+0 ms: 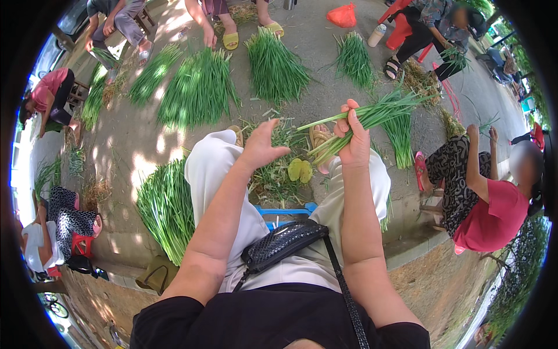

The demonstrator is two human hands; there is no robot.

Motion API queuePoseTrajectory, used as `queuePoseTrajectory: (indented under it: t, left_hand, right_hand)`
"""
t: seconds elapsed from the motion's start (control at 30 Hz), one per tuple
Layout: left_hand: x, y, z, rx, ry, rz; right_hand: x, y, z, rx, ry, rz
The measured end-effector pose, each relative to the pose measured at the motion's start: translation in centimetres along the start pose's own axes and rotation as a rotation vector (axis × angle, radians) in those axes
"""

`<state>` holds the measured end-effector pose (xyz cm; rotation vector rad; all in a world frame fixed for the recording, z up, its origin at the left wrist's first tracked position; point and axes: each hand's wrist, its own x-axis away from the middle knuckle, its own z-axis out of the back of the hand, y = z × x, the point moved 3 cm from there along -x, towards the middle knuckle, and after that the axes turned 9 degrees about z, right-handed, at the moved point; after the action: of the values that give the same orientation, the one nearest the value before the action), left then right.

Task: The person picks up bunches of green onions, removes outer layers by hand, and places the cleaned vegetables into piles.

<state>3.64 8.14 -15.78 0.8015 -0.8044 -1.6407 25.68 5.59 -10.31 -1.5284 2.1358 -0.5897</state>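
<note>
My right hand (355,135) is closed round a bunch of long green leafy stalks (383,111), like garlic chives; their pale ends point left and their leaf tips reach up to the right. To the left, my left hand (265,146) is raised with fingers and thumb apart, holding nothing. Beneath both hands, between my feet, lies a heap of loose green and straw-coloured trimmings (279,174) with a yellow-green leaf (300,170) on it. A large pile of the stalks (168,205) rests beside my left leg, and a smaller bundle (400,139) is beyond my right knee.
More stalk piles (277,65) lie ahead on the pavement. A blue plastic stool (283,211) shows between my legs, under a black woven bag (283,244). Several people sit around, one at the right (492,205). A red plastic bag (342,15) and a bottle (376,35) stand farther off.
</note>
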Motion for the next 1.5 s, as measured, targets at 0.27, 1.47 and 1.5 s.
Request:
queuePoseTrajectory:
  t: [0.27, 1.47, 1.5]
  left_hand:
    - [0.1, 2.5, 0.1, -0.211, -0.162, 0.188]
    - [1.2, 4.5, 0.4, 0.775, -0.807, 0.452]
    - [1.2, 4.1, 0.7, 0.658, -0.807, 0.443]
  right_hand:
    - [0.4, -0.5, -0.6, -0.033, -0.094, -0.028]
    - [0.3, 2.2, 0.4, 0.269, 0.081, -0.081]
    - [0.2, 1.8, 0.4, 0.239, 0.106, -0.057]
